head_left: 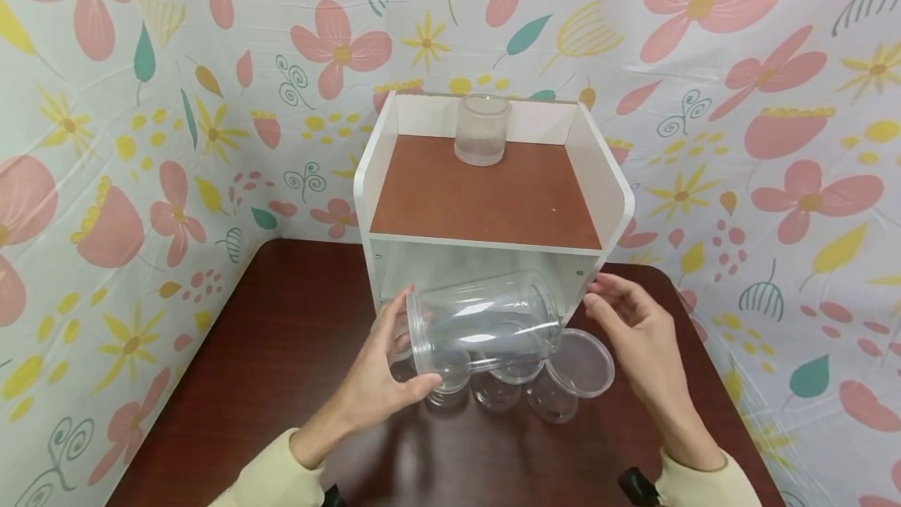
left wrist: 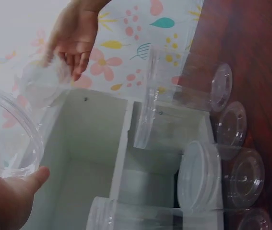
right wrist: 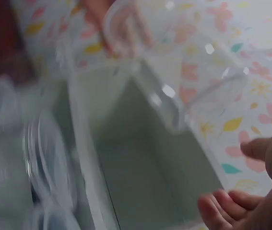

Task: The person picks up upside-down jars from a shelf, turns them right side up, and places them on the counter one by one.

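My left hand [head_left: 387, 378] holds a large clear plastic jar [head_left: 493, 319] by its ridged lid end. The jar lies on its side in the air, its base toward the right, overlapping the white shelf unit's lower opening in the head view. My right hand [head_left: 637, 331] is apart from the jar's base, near the unit's right side, fingers loosely curled with nothing in them. In the right wrist view the held jar [right wrist: 212, 81] looks blurred above my right fingers [right wrist: 217, 211]. Several clear jars [head_left: 580, 366] stand on the table beneath, partly hidden behind the held one.
The white shelf unit [head_left: 612, 194] has a brown upper shelf [head_left: 486, 198]. A frosted clear jar [head_left: 482, 131] stands at the back of that shelf. Flower-patterned cloth [head_left: 232, 100] hangs behind and along both sides of the dark red-brown table [head_left: 303, 311].
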Demonstrator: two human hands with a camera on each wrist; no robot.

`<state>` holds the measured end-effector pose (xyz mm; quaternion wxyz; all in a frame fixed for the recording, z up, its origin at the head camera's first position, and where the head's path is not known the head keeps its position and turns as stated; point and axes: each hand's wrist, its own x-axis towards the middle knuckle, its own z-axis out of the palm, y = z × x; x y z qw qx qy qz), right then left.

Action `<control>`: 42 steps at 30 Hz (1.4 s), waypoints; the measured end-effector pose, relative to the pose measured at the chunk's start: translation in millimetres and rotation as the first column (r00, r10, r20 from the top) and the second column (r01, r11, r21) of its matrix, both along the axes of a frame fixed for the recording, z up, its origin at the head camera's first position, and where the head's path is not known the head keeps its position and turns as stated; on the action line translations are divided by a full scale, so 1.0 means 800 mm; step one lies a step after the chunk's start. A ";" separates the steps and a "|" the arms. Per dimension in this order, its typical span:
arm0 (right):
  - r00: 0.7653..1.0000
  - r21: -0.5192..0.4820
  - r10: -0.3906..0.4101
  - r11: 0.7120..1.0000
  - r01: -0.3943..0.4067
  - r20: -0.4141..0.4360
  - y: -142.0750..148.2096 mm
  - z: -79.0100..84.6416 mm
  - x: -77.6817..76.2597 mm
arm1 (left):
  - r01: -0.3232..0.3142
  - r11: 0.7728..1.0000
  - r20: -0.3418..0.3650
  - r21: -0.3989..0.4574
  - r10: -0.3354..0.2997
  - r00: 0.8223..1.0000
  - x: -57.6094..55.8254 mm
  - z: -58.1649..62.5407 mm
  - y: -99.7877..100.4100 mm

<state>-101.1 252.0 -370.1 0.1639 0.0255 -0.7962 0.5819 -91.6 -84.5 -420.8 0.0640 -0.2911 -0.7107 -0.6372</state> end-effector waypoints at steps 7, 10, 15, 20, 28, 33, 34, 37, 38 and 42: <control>0.980 0.282 -0.188 0.939 0.197 -0.059 0.020 -0.012 -0.026 | -0.015 1.000 -0.023 -0.007 0.015 1.000 0.000 0.016 -0.010; 0.985 0.324 -0.162 0.930 0.173 -0.062 0.025 -0.017 -0.040 | -0.044 0.998 -0.039 -0.040 0.043 0.998 0.001 0.024 -0.014; 0.989 0.395 -0.131 0.907 0.148 -0.069 0.024 -0.019 -0.058 | -0.110 0.985 -0.077 -0.130 0.100 0.992 0.004 0.039 -0.021; 0.987 0.444 -0.128 0.882 0.158 -0.096 0.021 -0.020 -0.072 | -0.159 0.967 -0.112 -0.200 0.138 0.984 0.006 0.051 -0.027; 0.982 0.465 -0.139 0.866 0.183 -0.128 0.018 -0.019 -0.085 | -0.211 0.943 -0.170 -0.259 0.170 0.971 0.006 0.060 -0.038; 0.983 0.484 -0.126 0.857 0.175 -0.134 0.019 -0.018 -0.086 | -0.216 0.936 -0.164 -0.278 0.175 0.971 0.006 0.063 -0.044; 0.983 0.489 -0.123 0.854 0.174 -0.135 0.019 -0.019 -0.086 | -0.215 0.936 -0.159 -0.279 0.176 0.971 0.006 0.063 -0.045; 0.983 0.502 -0.115 0.847 0.174 -0.146 0.020 -0.020 -0.087 | -0.214 0.936 -0.157 -0.280 0.175 0.972 0.007 0.064 -0.048; 0.982 0.505 -0.113 0.846 0.174 -0.149 0.020 -0.021 -0.088 | -0.214 0.935 -0.159 -0.282 0.174 0.972 0.007 0.065 -0.049; 0.981 0.506 -0.110 0.844 0.177 -0.161 0.021 -0.022 -0.088 | -0.215 0.929 -0.170 -0.301 0.170 0.971 0.008 0.066 -0.051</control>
